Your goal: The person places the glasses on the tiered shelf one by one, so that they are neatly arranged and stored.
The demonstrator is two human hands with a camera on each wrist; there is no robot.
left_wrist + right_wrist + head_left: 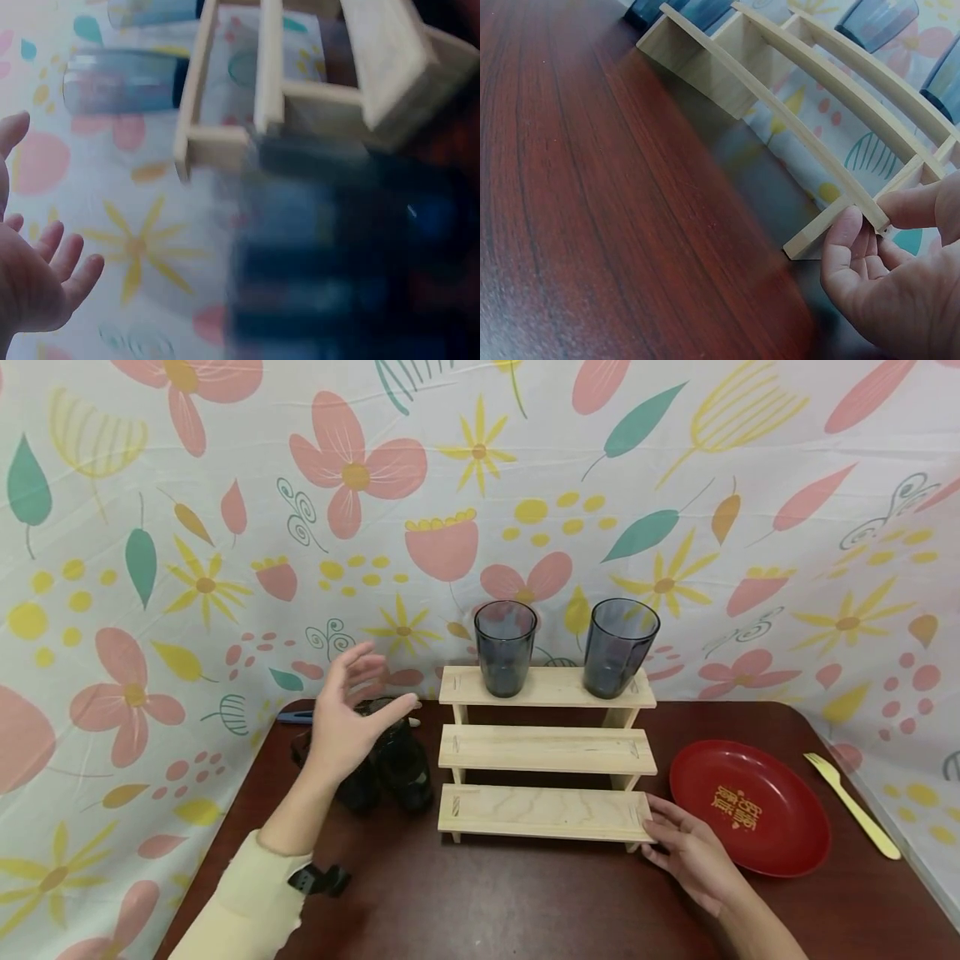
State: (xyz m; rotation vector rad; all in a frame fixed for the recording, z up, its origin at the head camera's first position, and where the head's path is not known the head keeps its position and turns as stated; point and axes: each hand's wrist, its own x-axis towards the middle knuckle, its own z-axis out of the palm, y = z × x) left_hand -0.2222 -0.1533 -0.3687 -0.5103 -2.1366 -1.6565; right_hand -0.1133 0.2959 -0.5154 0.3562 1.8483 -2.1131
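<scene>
A three-tier wooden rack (pixel 543 747) stands on the dark table. Two dark tinted glasses, the left one (pixel 506 652) and the right one (pixel 621 647), rest upright on its top tier. My right hand (pixel 693 858) pinches the right end of the lowest shelf (pixel 780 112), thumb above and fingers below. Raised in the air left of the rack, my left hand (pixel 343 722) has its fingers spread and holds nothing. Below and behind it stand several dark glasses (pixel 408 768), partly hidden by the hand and forearm; they are blurred in the left wrist view.
A red oval plate (pixel 795 827) with gold characters lies right of the rack, and a pale yellow fork (pixel 858 810) beyond it. Behind the cluster of glasses, a blue handle-like thing (pixel 295 717) shows. A flower-patterned cloth (pixel 247 527) hangs behind the table.
</scene>
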